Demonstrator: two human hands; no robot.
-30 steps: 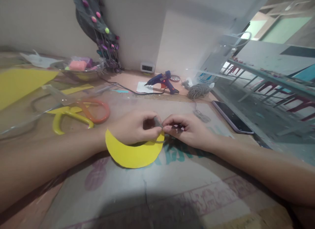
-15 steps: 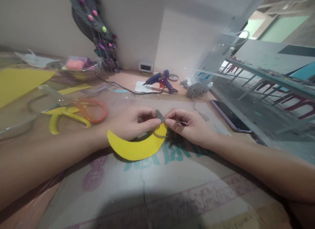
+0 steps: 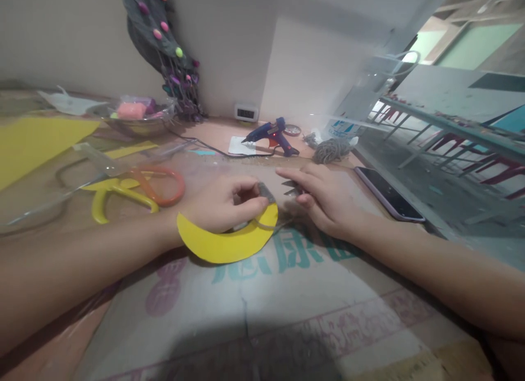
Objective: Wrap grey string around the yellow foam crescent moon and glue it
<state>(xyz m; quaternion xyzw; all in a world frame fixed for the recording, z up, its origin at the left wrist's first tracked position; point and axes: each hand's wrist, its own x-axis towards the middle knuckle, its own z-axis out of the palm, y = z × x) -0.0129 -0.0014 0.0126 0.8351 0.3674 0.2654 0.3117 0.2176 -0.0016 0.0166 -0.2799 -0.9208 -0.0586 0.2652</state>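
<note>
My left hand (image 3: 225, 203) is closed, its thumb and fingers pinching a yellow paper crescent (image 3: 225, 247) near its right tip. Grey yarn (image 3: 266, 192) is wound around that tip, and a loose strand loops below the thumb. Just to the right, my right hand (image 3: 324, 200) curls around small thread snips, with their two pointed blades (image 3: 290, 188) showing apart between finger and thumb. The snips' handle is hidden in the palm. The blades point toward the wrapped tip without touching it.
A blue glue gun (image 3: 270, 136) rests on a white card at the back, near a ball of grey yarn (image 3: 331, 150). Orange-handled scissors (image 3: 162, 184) and yellow-handled scissors (image 3: 123, 200) lie at left. A phone (image 3: 388, 192) is at the right edge; cardboard (image 3: 197, 326) covers the table.
My right hand has moved away from the yarn-wrapped tip and opened its fingers somewhat, bringing the snips' blades into view. My left hand keeps its pinch on the crescent.
</note>
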